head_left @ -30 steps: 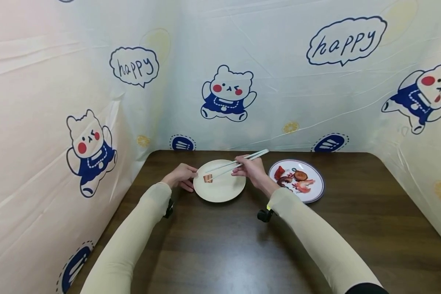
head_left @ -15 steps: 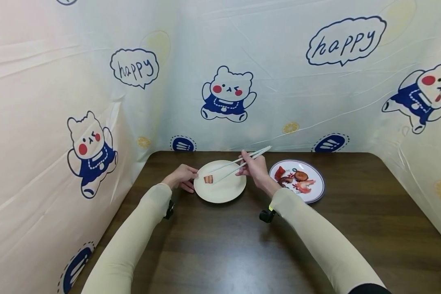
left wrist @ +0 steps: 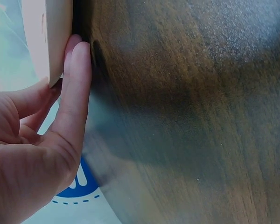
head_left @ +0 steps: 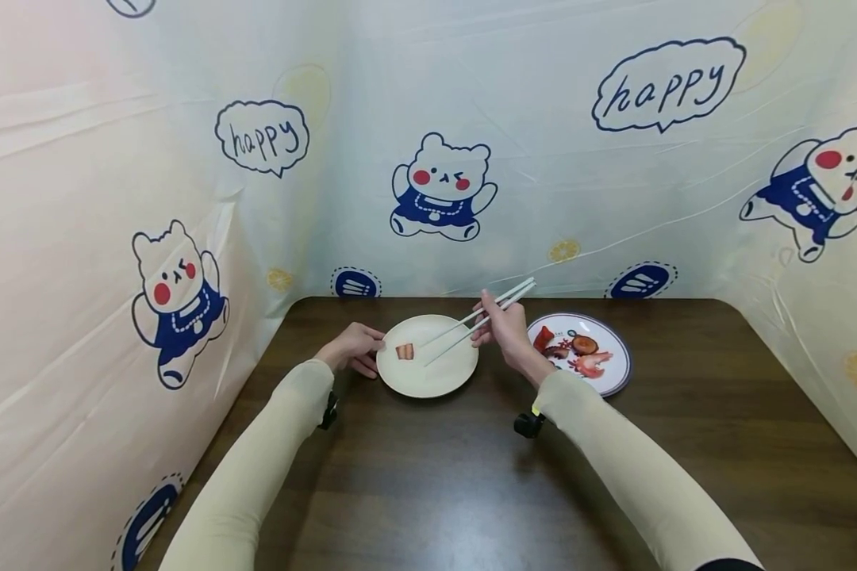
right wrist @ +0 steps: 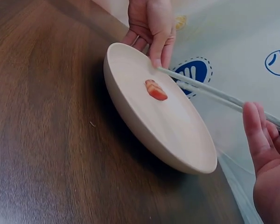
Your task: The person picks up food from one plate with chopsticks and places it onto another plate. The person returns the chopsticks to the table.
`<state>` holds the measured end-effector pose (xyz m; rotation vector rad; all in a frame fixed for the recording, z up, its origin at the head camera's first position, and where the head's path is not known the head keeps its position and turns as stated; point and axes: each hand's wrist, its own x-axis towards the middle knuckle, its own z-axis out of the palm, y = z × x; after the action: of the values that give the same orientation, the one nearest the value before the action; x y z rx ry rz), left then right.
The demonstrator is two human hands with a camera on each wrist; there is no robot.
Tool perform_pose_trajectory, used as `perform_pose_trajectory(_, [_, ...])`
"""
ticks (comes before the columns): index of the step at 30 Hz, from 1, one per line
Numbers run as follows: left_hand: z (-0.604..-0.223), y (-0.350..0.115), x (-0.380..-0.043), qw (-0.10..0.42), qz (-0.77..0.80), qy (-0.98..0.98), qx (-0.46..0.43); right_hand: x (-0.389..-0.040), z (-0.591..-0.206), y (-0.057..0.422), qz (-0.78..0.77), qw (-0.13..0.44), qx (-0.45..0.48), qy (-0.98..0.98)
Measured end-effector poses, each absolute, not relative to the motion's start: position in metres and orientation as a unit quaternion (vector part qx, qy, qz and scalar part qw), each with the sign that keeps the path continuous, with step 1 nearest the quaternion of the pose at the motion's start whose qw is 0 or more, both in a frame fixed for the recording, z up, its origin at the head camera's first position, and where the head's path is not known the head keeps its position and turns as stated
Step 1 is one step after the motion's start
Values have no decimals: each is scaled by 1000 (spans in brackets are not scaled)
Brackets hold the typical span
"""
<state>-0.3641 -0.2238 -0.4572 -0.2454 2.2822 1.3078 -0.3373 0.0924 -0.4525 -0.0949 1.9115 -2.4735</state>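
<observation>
In the head view a cream plate (head_left: pixel 439 381) sits toward the back of the table. My left hand (head_left: pixel 351 349) pinches its left rim; in the left wrist view the thumb (left wrist: pixel 35 97) is at the edge and fingers reach under the plate. On the plate's left half lies a small reddish, pale-striped piece of food (head_left: pixel 405 351). My right hand (head_left: pixel 503 327), at the plate's right side, holds a pair of pale chopsticks (right wrist: pixel 219 95). Their tips are spread a little over the plate, apart from the food, with nothing between them.
Right of the right hand stands a white plate with a blue rim (head_left: pixel 617 373), bearing several reddish food pieces (head_left: pixel 589 362); my right forearm partly covers it. A printed curtain (head_left: pixel 543 198) hangs behind the brown wooden table (head_left: pixel 428 476).
My right hand has drawn back to the right, and the chopstick tips have moved away from the food piece and spread apart. The food and the left hand have stayed in place.
</observation>
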Motion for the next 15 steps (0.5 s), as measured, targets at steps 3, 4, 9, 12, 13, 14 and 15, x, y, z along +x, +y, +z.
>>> perform_pose_trajectory(3, [-458,-223,-364,248,483,836,-88,-336,-453,97,-788,23,-35,614])
perform_pose_trajectory(4, [-458,-223,-364,246,483,835,-87,-335,-453,99,-787,26,-36,615])
perform_pose_trajectory(9, [-458,-223,-363,246,483,836,-84,-335,-453,104,-795,32,-41,605])
perform_pose_trajectory(12, [-457,-224,-364,249,481,836,-82,-334,-451,107,-799,34,-39,600])
perform_pose_trajectory(13, [-456,-224,-364,250,482,836,-83,-333,-451,108,-798,34,-38,601])
perform_pose_trajectory(14, [-456,-224,-364,250,482,835,-83,-333,-450,109,-797,34,-37,602])
perform_pose_trajectory(15, [-456,-224,-364,249,483,836,-84,-332,-450,110,-796,34,-37,604])
